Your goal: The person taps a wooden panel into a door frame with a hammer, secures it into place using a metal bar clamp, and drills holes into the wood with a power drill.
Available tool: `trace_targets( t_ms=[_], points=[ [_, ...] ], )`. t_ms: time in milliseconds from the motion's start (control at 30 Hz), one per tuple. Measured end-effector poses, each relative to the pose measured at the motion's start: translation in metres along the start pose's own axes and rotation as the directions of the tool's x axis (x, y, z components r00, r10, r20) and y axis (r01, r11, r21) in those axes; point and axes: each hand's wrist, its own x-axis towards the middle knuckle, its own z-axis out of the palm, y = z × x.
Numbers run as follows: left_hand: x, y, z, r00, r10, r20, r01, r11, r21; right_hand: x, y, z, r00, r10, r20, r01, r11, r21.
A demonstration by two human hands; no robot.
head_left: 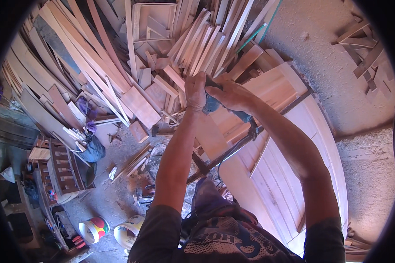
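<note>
A dark teal hand-held power tool (211,104) is held in both my hands, over pale wooden boards. My left hand (195,91) is closed on its left side. From the right, my right hand (231,94) wraps round its upper body. The hands cover much of the tool, so its exact kind cannot be told. A pale wooden board (211,136) lies below it, and a wider wooden panel (275,90) lies to the right. A dark bar (226,154) runs slantwise on the near side of the board, and a dark clamp-like piece (253,131) sits near my right wrist.
Long planks (81,52) and stacked offcuts fill the far left and middle. A large paneled wooden piece (281,175) lies under my right arm. Two buckets (94,230) and a slatted wooden piece (65,168) stand at the lower left. Scrap wood (366,57) lies at far right.
</note>
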Motion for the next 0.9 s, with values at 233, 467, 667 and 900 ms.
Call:
trace_targets(
  t_ms=[233,467,667,900],
  points=[
    [-0.004,-0.004,0.001,0.998,-0.052,-0.019,0.052,0.999,0.001,0.003,0.009,0.008,0.999,-0.034,-0.041,0.036,0.999,0.031],
    [-0.005,-0.012,-0.005,1.0,-0.025,-0.005,0.025,0.999,0.031,-0.003,0.004,0.011,0.994,-0.059,-0.091,0.059,0.998,0.004],
    [-0.007,-0.016,-0.004,0.999,-0.049,-0.012,0.049,0.999,-0.015,-0.005,0.004,0.01,0.996,-0.02,-0.084,0.022,0.999,0.024],
    [-0.003,-0.021,-0.008,1.0,0.003,0.005,-0.003,0.994,0.111,-0.003,0.005,0.011,0.997,-0.001,-0.082,0.002,1.0,0.006]
  ],
)
